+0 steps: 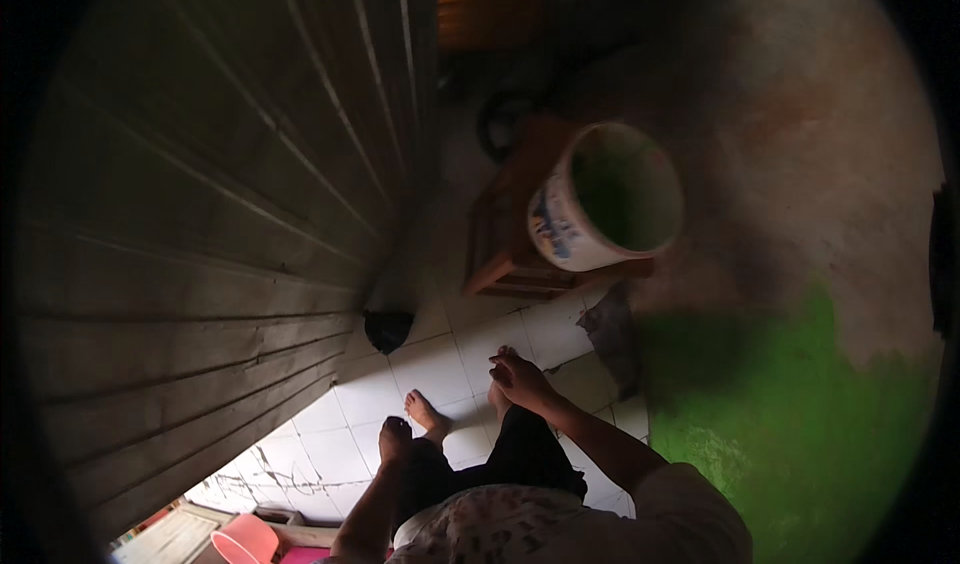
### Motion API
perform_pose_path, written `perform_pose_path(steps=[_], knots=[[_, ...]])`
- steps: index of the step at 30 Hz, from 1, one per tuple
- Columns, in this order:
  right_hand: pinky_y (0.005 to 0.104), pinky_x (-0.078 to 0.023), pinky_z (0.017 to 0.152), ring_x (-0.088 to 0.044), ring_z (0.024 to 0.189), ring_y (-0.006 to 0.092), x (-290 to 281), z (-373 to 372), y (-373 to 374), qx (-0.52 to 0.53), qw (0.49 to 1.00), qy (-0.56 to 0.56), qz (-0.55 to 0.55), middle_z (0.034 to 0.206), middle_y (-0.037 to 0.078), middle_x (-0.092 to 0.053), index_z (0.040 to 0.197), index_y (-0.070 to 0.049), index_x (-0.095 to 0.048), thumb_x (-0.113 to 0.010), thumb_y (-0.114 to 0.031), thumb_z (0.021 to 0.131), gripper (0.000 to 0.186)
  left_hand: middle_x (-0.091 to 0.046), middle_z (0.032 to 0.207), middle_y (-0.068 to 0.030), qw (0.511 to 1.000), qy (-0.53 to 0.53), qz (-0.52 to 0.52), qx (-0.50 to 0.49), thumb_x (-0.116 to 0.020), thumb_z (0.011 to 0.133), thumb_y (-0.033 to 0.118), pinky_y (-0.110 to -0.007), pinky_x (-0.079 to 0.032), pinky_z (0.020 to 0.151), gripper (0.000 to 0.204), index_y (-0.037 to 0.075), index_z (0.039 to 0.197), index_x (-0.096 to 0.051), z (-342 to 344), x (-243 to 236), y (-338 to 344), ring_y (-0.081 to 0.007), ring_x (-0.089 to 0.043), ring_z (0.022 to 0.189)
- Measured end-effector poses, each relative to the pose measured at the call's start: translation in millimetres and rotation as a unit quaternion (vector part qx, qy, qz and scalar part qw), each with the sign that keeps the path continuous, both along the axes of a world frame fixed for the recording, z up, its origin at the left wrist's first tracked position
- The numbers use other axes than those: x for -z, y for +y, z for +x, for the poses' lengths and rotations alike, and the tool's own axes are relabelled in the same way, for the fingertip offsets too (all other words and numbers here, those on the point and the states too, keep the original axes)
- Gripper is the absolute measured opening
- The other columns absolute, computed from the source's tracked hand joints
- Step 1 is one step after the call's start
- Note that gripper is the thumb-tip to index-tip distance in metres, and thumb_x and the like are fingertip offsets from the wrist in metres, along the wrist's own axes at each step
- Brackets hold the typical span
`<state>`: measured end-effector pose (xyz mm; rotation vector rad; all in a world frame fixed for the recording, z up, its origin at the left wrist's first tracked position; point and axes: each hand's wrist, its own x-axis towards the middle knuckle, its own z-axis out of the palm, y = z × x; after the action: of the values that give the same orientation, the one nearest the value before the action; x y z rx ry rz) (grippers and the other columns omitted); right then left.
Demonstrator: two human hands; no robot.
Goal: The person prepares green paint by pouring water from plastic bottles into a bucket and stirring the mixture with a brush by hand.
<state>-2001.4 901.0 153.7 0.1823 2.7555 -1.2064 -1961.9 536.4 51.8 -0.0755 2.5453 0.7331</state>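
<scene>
My left hand [394, 438] hangs low beside my dark shorts [520, 454], its fingers curled in, with nothing visible in it. My right hand [522, 379] is held out in front of my right leg, fingers loosely bent and a little apart, holding nothing I can see. Ahead of it and to the right, well out of touch, a white bucket [556, 226] with a printed side and a green inside rests on a brown wooden stool [490, 254]. My bare left foot [427, 411] is on white floor tiles [365, 399].
Dark panelled boards [200, 214] rise along my left. A black bag-like bundle [388, 330] lies by their base. On the right is a wall [760, 444], green below and bare above. A pink bucket [245, 541] stands at the lower left. Something orange [485, 9] shows far ahead.
</scene>
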Motion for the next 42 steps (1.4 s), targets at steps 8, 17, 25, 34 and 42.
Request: perform_pose_path(steps=[8,17,25,34,42], knots=[[0.0309,-0.053,0.067,-0.067,0.076,0.0186,-299.6,-73.4,106.1,0.137,0.951,0.27,-0.069,0.087,0.011,-0.067,0.107,-0.003,-0.063,-0.066,-0.014,0.092,0.019,-0.061,0.078,-0.0114,0.956,0.16,0.246,-0.017,-0.053,0.099,0.03,-0.036,-0.047,0.061,0.027,0.004,0.092,-0.058,-195.0,-178.9,164.1,-0.0199,-0.061,0.07],[0.0463,-0.053,0.082,-0.068,0.094,0.035,-300.1,-216.9,155.1,0.128,0.975,0.068,0.166,0.102,0.021,-0.069,0.103,-0.001,-0.068,-0.063,-0.029,0.087,0.032,-0.061,0.078,-0.0063,0.845,-0.083,0.521,-0.09,-0.053,0.097,0.022,-0.03,-0.047,0.046,0.017,0.007,0.104,-0.058,-279.7,-307.5,286.8,-0.0161,-0.06,0.059],[0.0466,-0.057,0.072,-0.071,0.084,0.0359,-280.9,-236.2,138.4,0.204,0.952,0.092,0.207,0.091,0.021,-0.071,0.092,-0.001,-0.073,-0.063,-0.017,0.081,0.022,-0.055,0.084,-0.0103,0.896,-0.038,0.44,0.04,-0.062,0.093,0.039,-0.034,-0.057,0.047,0.044,0.002,0.112,-0.049,-314.1,-327.8,319.4,-0.0171,-0.058,0.059],[0.046,-0.056,0.079,-0.07,0.092,0.0358,-308.6,-270.3,95.5,0.251,0.918,-0.032,0.305,0.096,0.022,-0.07,0.091,0.001,-0.072,-0.063,-0.017,0.079,0.023,-0.058,0.08,-0.0122,0.919,0.162,0.22,0.286,-0.062,0.092,0.021,-0.033,-0.053,0.052,0.025,-0.001,0.095,-0.051,-404.1,-227.8,313.6,-0.0171,-0.061,0.06],[0.0467,-0.053,0.077,-0.068,0.086,0.0356,-338.4,-165.6,145.6,0.167,0.978,0.103,0.077,0.087,0.019,-0.07,0.092,-0.005,-0.073,-0.061,-0.021,0.082,0.023,-0.066,0.088,-0.0132,0.891,0.064,0.397,0.212,-0.063,0.086,0.018,-0.038,-0.051,0.07,0.029,-0.004,0.104,-0.058,-361.1,-317.7,337.7,-0.0237,-0.065,0.08]])
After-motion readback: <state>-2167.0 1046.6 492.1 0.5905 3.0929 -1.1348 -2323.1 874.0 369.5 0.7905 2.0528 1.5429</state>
